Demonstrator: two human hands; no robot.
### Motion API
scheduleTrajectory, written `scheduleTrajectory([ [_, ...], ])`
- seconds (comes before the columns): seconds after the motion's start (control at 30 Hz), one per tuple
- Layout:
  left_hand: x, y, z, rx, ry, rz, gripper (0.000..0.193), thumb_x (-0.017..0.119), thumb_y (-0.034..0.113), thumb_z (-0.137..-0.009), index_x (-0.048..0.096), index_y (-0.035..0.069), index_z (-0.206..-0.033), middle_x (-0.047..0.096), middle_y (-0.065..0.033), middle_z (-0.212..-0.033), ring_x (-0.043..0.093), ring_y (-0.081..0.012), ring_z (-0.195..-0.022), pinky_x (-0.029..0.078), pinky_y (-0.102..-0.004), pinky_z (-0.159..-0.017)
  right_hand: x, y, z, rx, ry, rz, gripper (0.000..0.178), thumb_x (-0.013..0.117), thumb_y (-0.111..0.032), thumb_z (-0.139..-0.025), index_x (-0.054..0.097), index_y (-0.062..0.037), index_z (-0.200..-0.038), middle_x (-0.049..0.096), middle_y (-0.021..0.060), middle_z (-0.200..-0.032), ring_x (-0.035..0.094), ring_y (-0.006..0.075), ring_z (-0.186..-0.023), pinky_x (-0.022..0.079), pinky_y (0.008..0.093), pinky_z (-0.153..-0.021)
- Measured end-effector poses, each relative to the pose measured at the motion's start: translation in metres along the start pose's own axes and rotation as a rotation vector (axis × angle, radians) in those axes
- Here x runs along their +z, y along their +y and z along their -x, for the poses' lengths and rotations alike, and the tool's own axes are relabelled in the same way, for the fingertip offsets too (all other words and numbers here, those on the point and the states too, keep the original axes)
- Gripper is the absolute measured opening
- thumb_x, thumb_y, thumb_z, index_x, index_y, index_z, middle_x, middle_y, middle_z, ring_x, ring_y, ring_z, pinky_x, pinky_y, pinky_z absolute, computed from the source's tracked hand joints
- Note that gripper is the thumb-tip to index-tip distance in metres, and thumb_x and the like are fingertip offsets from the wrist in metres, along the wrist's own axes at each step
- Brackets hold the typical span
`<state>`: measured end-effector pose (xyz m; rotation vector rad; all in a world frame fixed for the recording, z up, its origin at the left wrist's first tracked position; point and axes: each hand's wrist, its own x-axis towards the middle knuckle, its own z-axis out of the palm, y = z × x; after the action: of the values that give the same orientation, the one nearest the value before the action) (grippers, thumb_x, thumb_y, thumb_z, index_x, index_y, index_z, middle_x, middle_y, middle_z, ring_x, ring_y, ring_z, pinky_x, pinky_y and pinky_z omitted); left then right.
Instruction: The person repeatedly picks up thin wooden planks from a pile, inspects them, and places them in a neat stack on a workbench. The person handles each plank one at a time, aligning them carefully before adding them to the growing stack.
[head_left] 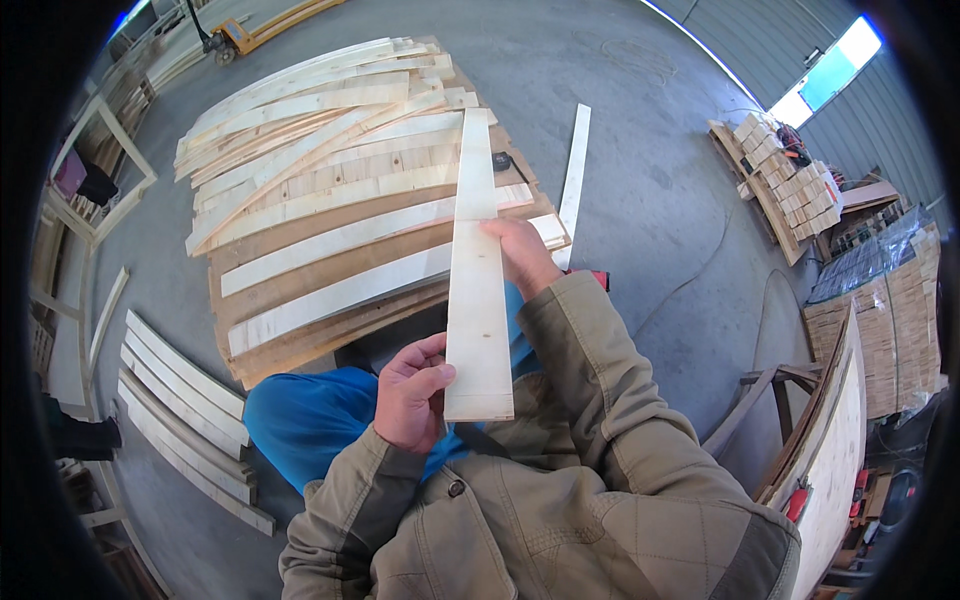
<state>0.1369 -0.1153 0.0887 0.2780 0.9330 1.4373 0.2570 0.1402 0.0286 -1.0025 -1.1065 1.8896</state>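
A long pale wooden board (478, 290) is held in front of me, its near end close to my jacket and its far end over the work table. My left hand (412, 392) grips its left edge near the close end, thumb on top. Further up, my right hand (522, 255) holds the right edge, thumb on the upper face; its other fingers are hidden beneath. Beyond the board, several similar boards (330, 245) lie spread and partly stacked on the low table (232, 258). A small black object (501, 161) sits at the table's right side.
More boards (190, 425) lie on the floor at my left, and a single one (574, 175) is right of the table. At the right are a pallet of wood blocks (785, 185), a wrapped stack (880, 310) and a leaning panel (825, 440). A yellow pallet jack (240, 38) stands far left.
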Motion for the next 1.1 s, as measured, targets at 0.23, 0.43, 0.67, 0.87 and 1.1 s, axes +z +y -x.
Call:
scheduleTrajectory([
  [0.23, -0.007, -0.005, 0.0, 0.024, -0.058, 0.034, 0.055, 0.062, 0.001, -0.09, 0.056, -0.012, -0.142, 0.071, -0.0207, -0.129, 0.071, -0.0257, -0.115, 0.057, -0.0386, -0.103, -0.013, 0.021, -0.021, 0.12, -0.019, -0.104, 0.03, 0.06, -0.013, -0.101, 0.069, 0.0109, -0.117, 0.076, 0.0177, -0.106, 0.075, 0.0257, -0.092, 0.061, 0.0376, -0.081],
  [0.43, -0.009, -0.006, 0.0, -0.012, -0.023, -0.011, 0.052, 0.061, -0.001, -0.09, 0.057, -0.011, -0.14, 0.072, -0.02, -0.125, 0.072, -0.0233, -0.111, 0.058, -0.0368, -0.099, -0.012, 0.022, -0.019, 0.085, 0.024, -0.148, 0.029, 0.059, -0.012, -0.101, 0.069, 0.0129, -0.112, 0.075, 0.019, -0.106, 0.075, 0.0272, -0.094, 0.061, 0.0376, -0.083],
  [0.67, -0.014, -0.007, -0.001, -0.042, 0.016, -0.026, 0.054, 0.06, 0.0, -0.088, 0.056, -0.012, -0.141, 0.072, -0.0202, -0.126, 0.073, -0.0243, -0.11, 0.059, -0.0376, -0.098, -0.017, 0.027, -0.025, 0.032, 0.104, -0.144, 0.029, 0.06, -0.014, -0.101, 0.07, 0.0121, -0.107, 0.075, 0.018, -0.105, 0.073, 0.025, -0.092, 0.058, 0.0365, -0.079],
  [0.87, -0.018, -0.01, -0.003, -0.035, 0.034, 0.003, 0.05, 0.062, -0.003, -0.088, 0.06, -0.009, -0.138, 0.073, -0.0134, -0.112, 0.071, -0.0179, -0.096, 0.057, -0.0311, -0.086, -0.016, 0.028, -0.025, 0.056, 0.061, -0.222, 0.033, 0.059, -0.014, -0.102, 0.065, 0.0151, -0.115, 0.074, 0.02, -0.109, 0.074, 0.0281, -0.094, 0.06, 0.039, -0.082],
  [1.1, -0.024, -0.013, -0.002, -0.099, 0.019, -0.105, 0.054, 0.063, -0.004, -0.085, 0.059, -0.01, -0.138, 0.074, -0.0147, -0.114, 0.073, -0.0196, -0.096, 0.059, -0.0322, -0.088, -0.017, 0.026, -0.019, -0.126, 0.014, 0.16, 0.031, 0.059, -0.016, -0.102, 0.068, 0.0119, -0.113, 0.075, 0.0166, -0.102, 0.073, 0.0256, -0.089, 0.058, 0.0368, -0.08],
])
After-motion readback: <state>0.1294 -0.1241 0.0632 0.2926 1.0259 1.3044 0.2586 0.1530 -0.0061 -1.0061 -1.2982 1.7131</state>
